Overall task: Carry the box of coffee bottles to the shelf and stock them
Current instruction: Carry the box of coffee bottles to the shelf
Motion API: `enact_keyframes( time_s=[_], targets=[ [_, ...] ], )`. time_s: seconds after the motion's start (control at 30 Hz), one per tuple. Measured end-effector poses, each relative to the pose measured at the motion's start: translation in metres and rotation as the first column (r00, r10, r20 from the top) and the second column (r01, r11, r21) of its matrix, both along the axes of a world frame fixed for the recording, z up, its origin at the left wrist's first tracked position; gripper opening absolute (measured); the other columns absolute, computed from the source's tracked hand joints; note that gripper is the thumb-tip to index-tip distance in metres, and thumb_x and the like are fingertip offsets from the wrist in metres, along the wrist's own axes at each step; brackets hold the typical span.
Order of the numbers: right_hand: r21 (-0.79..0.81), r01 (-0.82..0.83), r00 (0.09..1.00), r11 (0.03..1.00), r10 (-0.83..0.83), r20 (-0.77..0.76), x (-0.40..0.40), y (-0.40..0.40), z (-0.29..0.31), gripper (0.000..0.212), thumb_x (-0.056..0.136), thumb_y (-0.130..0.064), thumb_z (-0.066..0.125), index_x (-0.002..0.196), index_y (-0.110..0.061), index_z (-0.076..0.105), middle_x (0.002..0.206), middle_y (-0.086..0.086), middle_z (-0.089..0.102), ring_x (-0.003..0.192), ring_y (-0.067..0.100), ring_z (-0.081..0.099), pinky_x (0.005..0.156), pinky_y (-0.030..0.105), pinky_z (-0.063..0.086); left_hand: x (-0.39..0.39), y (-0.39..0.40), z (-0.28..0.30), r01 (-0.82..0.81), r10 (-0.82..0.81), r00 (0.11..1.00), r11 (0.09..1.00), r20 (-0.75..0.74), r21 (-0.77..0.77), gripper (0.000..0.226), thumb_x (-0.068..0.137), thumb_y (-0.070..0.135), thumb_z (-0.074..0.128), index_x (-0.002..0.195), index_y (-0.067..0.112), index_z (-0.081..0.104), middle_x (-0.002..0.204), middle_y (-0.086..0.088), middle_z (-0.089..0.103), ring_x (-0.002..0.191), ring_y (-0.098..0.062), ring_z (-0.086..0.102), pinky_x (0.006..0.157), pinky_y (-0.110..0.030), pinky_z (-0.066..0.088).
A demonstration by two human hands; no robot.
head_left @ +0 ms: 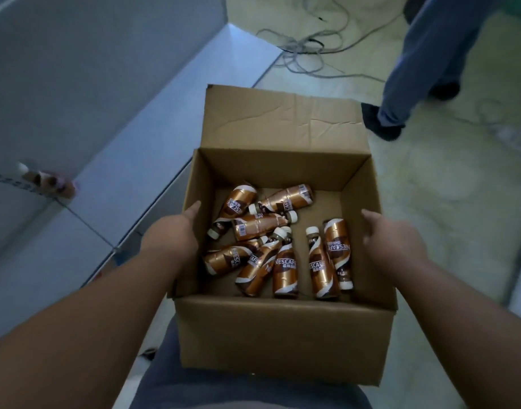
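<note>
Open cardboard box (286, 329) of coffee bottles (283, 270), left hand (176, 228) and right hand (386, 234) gripping its side walls

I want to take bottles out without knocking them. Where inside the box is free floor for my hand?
Bare floor of the box lies along the far wall, widest in the far right corner above the upright-lying pair of bottles. A thin strip runs along the right wall. The left and middle are crowded: bottles overlap in a pile.
</note>
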State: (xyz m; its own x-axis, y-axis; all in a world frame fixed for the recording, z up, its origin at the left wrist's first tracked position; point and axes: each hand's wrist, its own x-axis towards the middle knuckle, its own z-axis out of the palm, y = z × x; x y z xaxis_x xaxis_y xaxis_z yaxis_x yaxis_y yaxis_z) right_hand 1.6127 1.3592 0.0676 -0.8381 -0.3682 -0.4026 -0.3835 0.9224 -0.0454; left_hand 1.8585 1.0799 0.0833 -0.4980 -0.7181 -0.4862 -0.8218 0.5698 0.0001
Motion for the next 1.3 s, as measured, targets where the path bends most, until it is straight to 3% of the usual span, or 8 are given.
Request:
enact_keyframes(
  time_s=[0.17,0.33,0.53,0.73,0.87,1.03,1.2,1.3],
  targets=[
    [0.049,0.195,0.981,0.980,-0.195,-0.009,0.027,0.011,-0.047,0.061,0.091,-0.020,0.058,0.145,-0.040,0.038,0.114,0.009,0.069,0.089,0.027,0.065,0.052,0.027,0.038,-0.029,-0.029,-0.057,0.137,-0.136,0.990,0.990,-0.039,0.040,0.082,0.088,0.013,0.056,0.151,0.045,0.015,0.098,-0.010,0.068,0.066,-0.019,0.054,0.052,-0.031,0.041],
    [0.063,0.363,0.931,0.930,-0.364,0.017,0.064,0.008,-0.116,0.059,0.091,-0.022,0.055,0.145,-0.040,0.040,0.100,0.010,0.070,0.072,0.026,0.058,0.052,0.027,0.039,-0.042,-0.053,-0.130,0.292,-0.293,0.956,0.953,0.004,0.078,0.088,0.086,0.008,0.056,0.152,0.044,0.010,0.106,-0.014,0.066,0.083,-0.029,0.063,0.060,-0.039,0.050],
    [0.038,0.419,0.907,0.907,-0.420,0.022,0.103,0.013,-0.270,0.054,0.094,-0.021,0.053,0.145,-0.036,0.042,0.110,0.013,0.070,0.089,0.033,0.064,0.063,0.031,0.046,-0.038,-0.053,-0.268,0.389,-0.396,0.917,0.915,0.051,0.107,0.086,0.089,0.008,0.056,0.153,0.040,0.007,0.104,-0.016,0.062,0.080,-0.027,0.058,0.060,-0.038,0.046],
    [0.053,0.458,0.888,0.888,-0.459,0.021,0.129,0.021,-0.428,0.054,0.094,-0.021,0.054,0.145,-0.035,0.042,0.118,0.014,0.068,0.100,0.035,0.063,0.072,0.034,0.050,-0.032,-0.039,-0.423,0.417,-0.431,0.892,0.901,0.138,0.116,0.089,0.088,0.006,0.058,0.153,0.040,0.006,0.115,-0.020,0.059,0.095,-0.034,0.062,0.078,-0.050,0.057],
    [0.043,0.462,0.886,0.886,-0.463,0.031,0.149,0.025,-0.499,0.055,0.093,-0.021,0.053,0.146,-0.034,0.041,0.116,0.014,0.068,0.102,0.035,0.063,0.074,0.035,0.050,-0.011,-0.040,-0.498,0.401,-0.406,0.911,0.913,0.071,0.075,0.087,0.089,0.007,0.058,0.152,0.042,0.009,0.119,-0.018,0.059,0.092,-0.031,0.062,0.076,-0.048,0.057],
    [-0.029,0.482,0.875,0.876,-0.482,-0.030,0.169,0.025,-0.529,0.056,0.091,-0.020,0.052,0.145,-0.033,0.043,0.119,0.016,0.066,0.105,0.038,0.061,0.078,0.038,0.050,0.001,-0.046,-0.534,0.456,-0.455,0.889,0.890,-0.052,0.008,0.082,0.088,0.014,0.061,0.150,0.042,0.015,0.112,-0.015,0.060,0.086,-0.028,0.061,0.069,-0.045,0.057],
    [0.175,0.485,0.856,0.857,-0.506,0.108,0.167,0.012,-0.499,0.060,0.093,-0.019,0.052,0.148,-0.034,0.034,0.138,0.018,0.053,0.122,0.037,0.051,0.091,0.044,0.048,-0.002,-0.044,-0.509,0.498,-0.503,0.860,0.864,0.084,0.075,0.068,0.090,0.019,0.058,0.148,0.036,0.025,0.124,-0.018,0.058,0.100,-0.034,0.061,0.074,-0.047,0.057],
    [0.228,0.464,0.885,0.856,-0.458,-0.080,0.180,-0.003,-0.485,0.046,0.089,-0.033,0.057,0.133,-0.022,0.052,0.134,0.020,0.046,0.123,0.038,0.043,0.098,0.048,0.041,0.002,-0.032,-0.494,0.539,-0.542,0.841,0.835,0.003,-0.111,0.036,0.089,0.026,0.058,0.124,0.020,0.048,0.096,-0.014,0.060,0.080,-0.030,0.060,0.056,-0.040,0.047]
  ],
)
